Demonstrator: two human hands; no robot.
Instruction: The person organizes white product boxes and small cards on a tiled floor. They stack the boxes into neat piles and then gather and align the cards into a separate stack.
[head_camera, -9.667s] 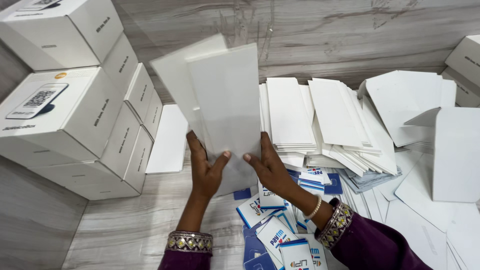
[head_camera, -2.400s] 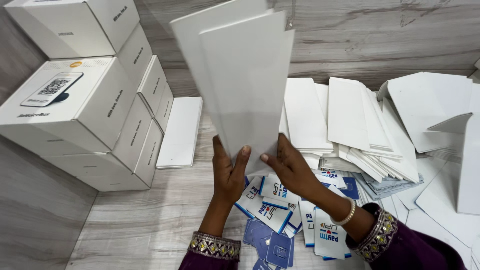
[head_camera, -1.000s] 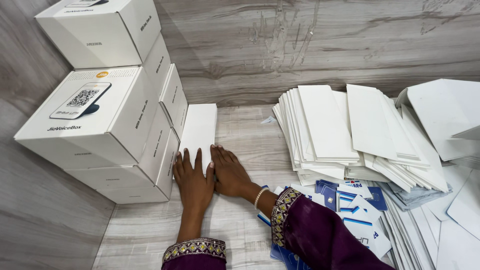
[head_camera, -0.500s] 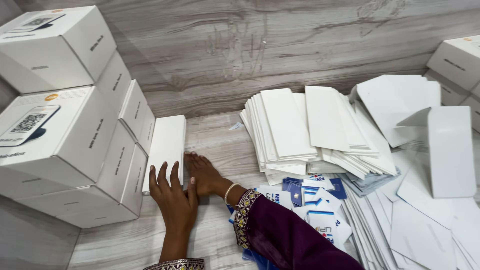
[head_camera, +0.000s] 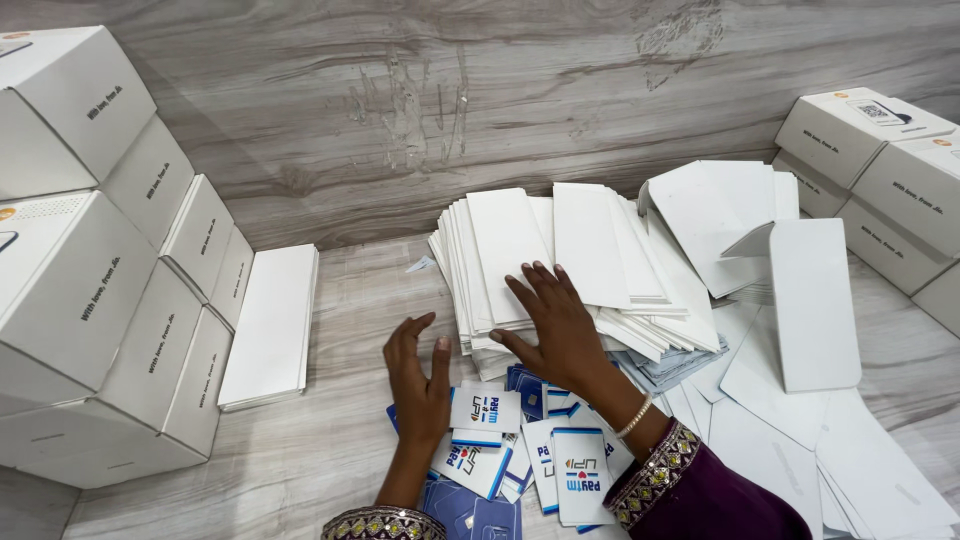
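Right hand (head_camera: 553, 325) lies flat, fingers spread, on the fanned stack of white envelopes (head_camera: 520, 255) at desk centre; open, gripping nothing. Left hand (head_camera: 420, 375) rests palm-down on the desk (head_camera: 330, 440) just left of the stack, fingers loose, also empty; its heel overlaps the blue-and-white cards (head_camera: 520, 460). Whether the fingertips touch the stack edge is hard to tell. Cards partly hidden under both wrists and the purple sleeve (head_camera: 700, 495). Slim white stack (head_camera: 268, 325) lies apart at left, against the boxes (head_camera: 90, 300), which are cut off by the frame. More boxes (head_camera: 880, 170) at right, cropped. Loose envelopes (head_camera: 815, 300) spread right, lower ones buried.
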